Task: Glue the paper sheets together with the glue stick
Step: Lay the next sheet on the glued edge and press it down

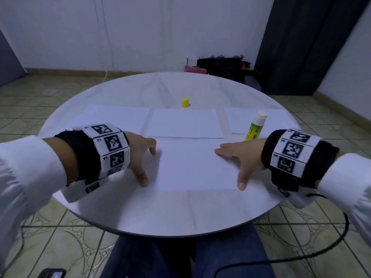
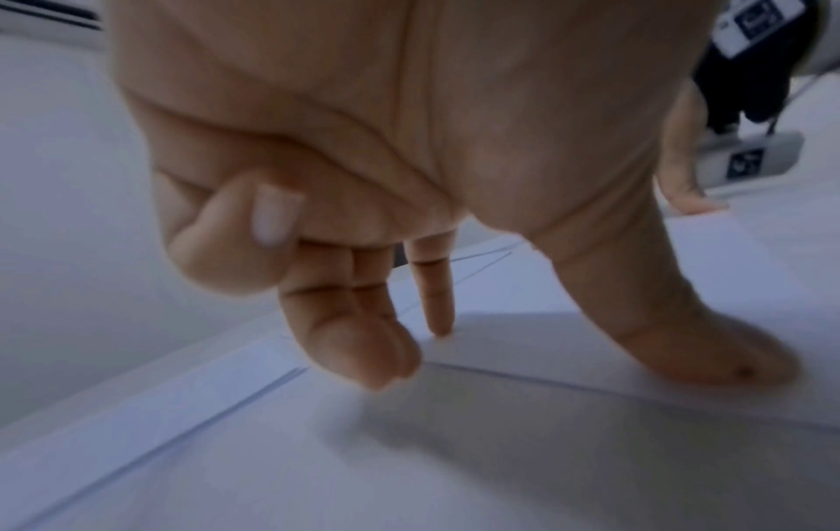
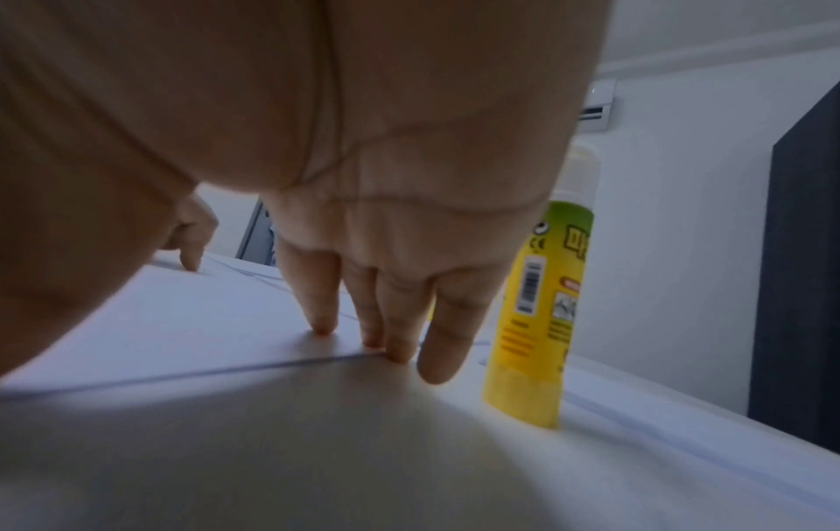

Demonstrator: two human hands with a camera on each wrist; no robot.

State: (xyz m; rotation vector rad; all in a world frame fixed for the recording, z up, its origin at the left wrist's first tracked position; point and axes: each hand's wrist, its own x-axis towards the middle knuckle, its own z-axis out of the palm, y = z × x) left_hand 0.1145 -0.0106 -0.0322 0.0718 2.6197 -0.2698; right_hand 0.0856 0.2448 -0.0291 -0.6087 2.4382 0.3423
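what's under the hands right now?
Both hands, left and right, rest fingertips on the near paper sheet, which lies on the white table. Whether a second sheet lies beneath it is hidden. The glue stick stands apart, uncapped.

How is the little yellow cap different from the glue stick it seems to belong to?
The yellow cap is short and plain; the glue stick is tall, labelled, with white glue exposed on top. The yellow cap sits beyond the middle sheets, far from both hands; the glue stick stands beside the right hand. Both stand upright and untouched on the table.
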